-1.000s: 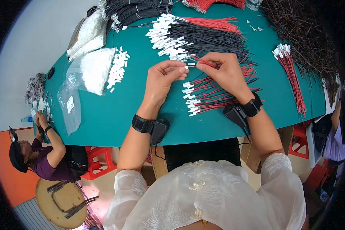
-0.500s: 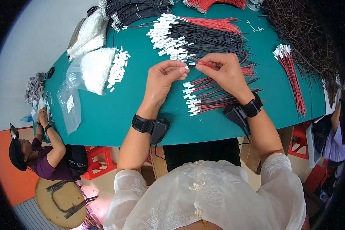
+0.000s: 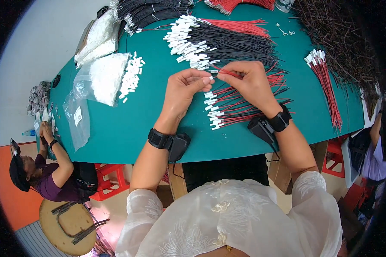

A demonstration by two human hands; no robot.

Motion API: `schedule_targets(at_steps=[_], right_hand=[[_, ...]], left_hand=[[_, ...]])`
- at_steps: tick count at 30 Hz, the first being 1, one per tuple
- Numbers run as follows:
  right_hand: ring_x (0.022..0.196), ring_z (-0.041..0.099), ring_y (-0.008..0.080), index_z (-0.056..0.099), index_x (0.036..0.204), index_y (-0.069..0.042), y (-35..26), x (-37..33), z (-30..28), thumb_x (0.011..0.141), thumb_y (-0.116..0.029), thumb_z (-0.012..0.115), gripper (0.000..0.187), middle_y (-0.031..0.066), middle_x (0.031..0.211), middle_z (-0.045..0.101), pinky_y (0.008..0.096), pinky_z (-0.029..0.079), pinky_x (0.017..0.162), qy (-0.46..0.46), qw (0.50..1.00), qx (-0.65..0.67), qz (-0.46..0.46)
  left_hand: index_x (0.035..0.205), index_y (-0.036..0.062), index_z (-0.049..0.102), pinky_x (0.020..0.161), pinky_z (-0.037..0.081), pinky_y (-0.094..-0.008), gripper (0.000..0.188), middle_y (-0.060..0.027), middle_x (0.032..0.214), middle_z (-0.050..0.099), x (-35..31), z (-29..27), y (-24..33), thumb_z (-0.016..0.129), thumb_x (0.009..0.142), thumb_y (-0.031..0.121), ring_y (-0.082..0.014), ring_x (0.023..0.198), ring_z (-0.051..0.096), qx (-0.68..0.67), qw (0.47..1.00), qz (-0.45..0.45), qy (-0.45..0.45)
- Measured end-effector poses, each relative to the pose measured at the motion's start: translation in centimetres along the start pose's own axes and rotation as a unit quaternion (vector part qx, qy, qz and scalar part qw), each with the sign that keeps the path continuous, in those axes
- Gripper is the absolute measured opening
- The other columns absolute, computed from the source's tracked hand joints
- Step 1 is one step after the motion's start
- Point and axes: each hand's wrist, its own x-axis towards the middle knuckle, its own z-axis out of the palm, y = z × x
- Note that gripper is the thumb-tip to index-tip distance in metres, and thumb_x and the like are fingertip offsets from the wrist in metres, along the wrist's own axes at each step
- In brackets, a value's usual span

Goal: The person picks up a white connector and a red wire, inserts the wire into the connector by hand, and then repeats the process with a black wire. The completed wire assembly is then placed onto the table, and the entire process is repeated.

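Note:
My left hand (image 3: 188, 88) pinches a small white connector housing (image 3: 211, 78) between thumb and fingertips. Close on its right, my right hand (image 3: 244, 79) grips a red wire (image 3: 229, 73), whose end meets the housing; how far in it sits is too small to tell. Below the hands lies a row of red and black wires (image 3: 240, 112) with white housings on their left ends. A larger pile of black wires (image 3: 233, 45) with white housings spreads just beyond my hands.
Loose white housings (image 3: 132, 79) spill beside a clear plastic bag (image 3: 109, 79) at left. A bundle of red wires (image 3: 326, 90) lies at right, near a heap of dark brown wires (image 3: 339, 40). Black wire bundles (image 3: 156, 13) lie at the far edge. Another person (image 3: 51, 171) works at left.
My two hands have come slightly closer together, and the wire end now meets the white housing. My right hand has shifted a little to the left.

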Motion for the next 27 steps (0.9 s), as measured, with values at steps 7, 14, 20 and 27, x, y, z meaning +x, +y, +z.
schedule_targets(at_steps=[7,14,20,27], right_hand=[[0.056,0.047,0.0041,0.073,0.087,0.003,0.1,-0.1,0.2,0.081,-0.007,0.076,0.012,0.0019,0.062,0.061,0.0238,0.036,0.051,-0.001,1.0,-0.011,0.024],[0.055,0.047,0.004,0.072,0.087,0.003,-0.1,-0.3,0.7,0.081,-0.008,0.076,0.013,0.0017,0.06,0.059,0.0242,0.036,0.05,-0.004,0.999,0.018,0.026],[0.057,0.049,0.0047,0.072,0.089,0.004,0.1,0.2,-0.5,0.083,-0.01,0.074,0.015,0.0032,0.062,0.06,0.0247,0.038,0.051,-0.043,0.998,0.009,0.038],[0.061,0.062,0.0131,0.071,0.092,0.005,1.6,0.5,-1.6,0.087,-0.01,0.069,0.016,0.0116,0.071,0.068,0.0289,0.046,0.056,-0.014,0.996,-0.084,0.02]], left_hand=[[0.104,-0.0048,0.067,0.076,0.057,-0.0252,0.017,-0.0145,0.093,0.073,-0.1,0.2,-0.2,0.069,0.09,0.004,-0.0146,0.081,0.069,0.021,1.0,0.019,0.007],[0.101,-0.0046,0.068,0.074,0.057,-0.0255,0.015,-0.0141,0.092,0.072,-0.2,0.5,-0.3,0.069,0.089,0.004,-0.0149,0.079,0.069,0.026,0.999,0.02,0.008],[0.099,-0.0042,0.069,0.072,0.055,-0.0237,0.014,-0.0108,0.089,0.072,-0.2,0.7,0.1,0.07,0.088,0.005,-0.0124,0.077,0.068,0.034,0.999,0.012,-0.003],[0.098,-0.0013,0.072,0.061,0.047,-0.0225,0.016,-0.0034,0.08,0.071,-0.9,-0.1,1.2,0.074,0.086,0.01,-0.0055,0.067,0.06,0.36,0.931,0.011,-0.054]])
